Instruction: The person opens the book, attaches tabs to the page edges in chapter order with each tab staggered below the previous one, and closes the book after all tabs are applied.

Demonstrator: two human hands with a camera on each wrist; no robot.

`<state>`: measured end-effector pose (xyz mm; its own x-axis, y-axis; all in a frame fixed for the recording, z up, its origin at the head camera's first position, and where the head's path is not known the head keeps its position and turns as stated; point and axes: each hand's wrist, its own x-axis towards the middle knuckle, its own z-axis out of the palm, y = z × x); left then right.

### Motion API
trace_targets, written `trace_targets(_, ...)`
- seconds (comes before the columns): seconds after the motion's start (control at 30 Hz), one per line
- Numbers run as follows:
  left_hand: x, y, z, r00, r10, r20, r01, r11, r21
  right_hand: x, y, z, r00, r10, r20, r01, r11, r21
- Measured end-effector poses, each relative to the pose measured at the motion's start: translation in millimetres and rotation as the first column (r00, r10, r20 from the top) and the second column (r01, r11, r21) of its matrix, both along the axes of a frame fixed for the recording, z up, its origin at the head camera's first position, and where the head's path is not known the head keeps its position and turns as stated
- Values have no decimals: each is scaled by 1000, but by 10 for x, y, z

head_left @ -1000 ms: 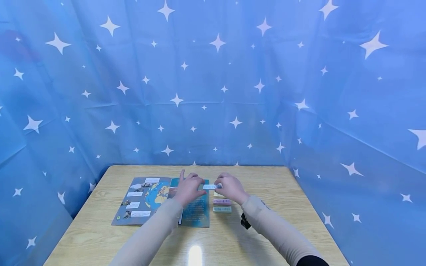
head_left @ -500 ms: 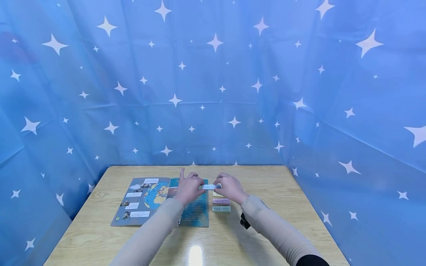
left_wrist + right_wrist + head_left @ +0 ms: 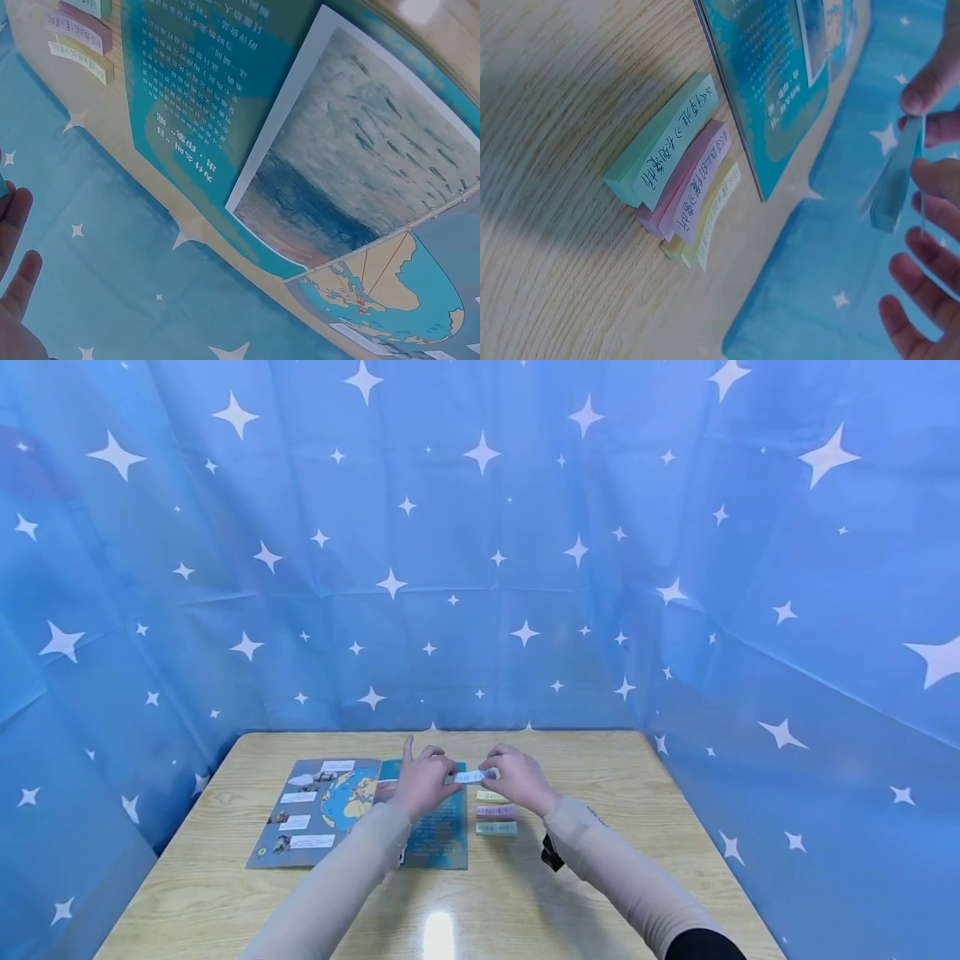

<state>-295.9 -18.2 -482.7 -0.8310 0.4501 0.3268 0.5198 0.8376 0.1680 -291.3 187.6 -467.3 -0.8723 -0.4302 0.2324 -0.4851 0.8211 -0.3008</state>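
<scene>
In the head view, my left hand [image 3: 425, 783] pinches the left end of a blue sticky note pad [image 3: 471, 777] with handwriting on it. My right hand [image 3: 521, 779] grips its right end. Both hands are raised over the right edge of the open magazine [image 3: 442, 843]. In the right wrist view, the blue pad [image 3: 892, 187] hangs between the fingertips of both hands, with a thin strip beside it. Yellow [image 3: 716, 206], pink [image 3: 694, 184] and green [image 3: 667, 146] sticky note pads, each with handwriting, lie side by side on the table.
The magazine's left page carries a globe picture [image 3: 348, 800] and white text boxes. A painting [image 3: 360, 142] fills part of its right page. Blue star-patterned cloth [image 3: 450, 543] stands behind the wooden table [image 3: 592, 843].
The blue sticky note pad has tilted slightly, its right end now a little higher. Both hands keep their hold almost in place. The head view has shifted slightly.
</scene>
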Motion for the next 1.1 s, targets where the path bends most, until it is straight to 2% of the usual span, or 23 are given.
trace_targets(0.5, 5, 9, -22, 1000, 15, -5, -15, 1000, -16, 2, 15, 10, 1000, -5, 6, 5, 1000, 3)
trace_targets(0.77, 16, -1, -5, 1000, 1, 7, -1, 1000, 2, 3, 16, 10, 1000, 0, 5, 0, 1000, 8)
trace_targets(1.1, -14, -16, -80, 1000, 0, 14, 0, 1000, 8, 7, 9, 5, 1000, 15, 11, -14, 1000, -11)
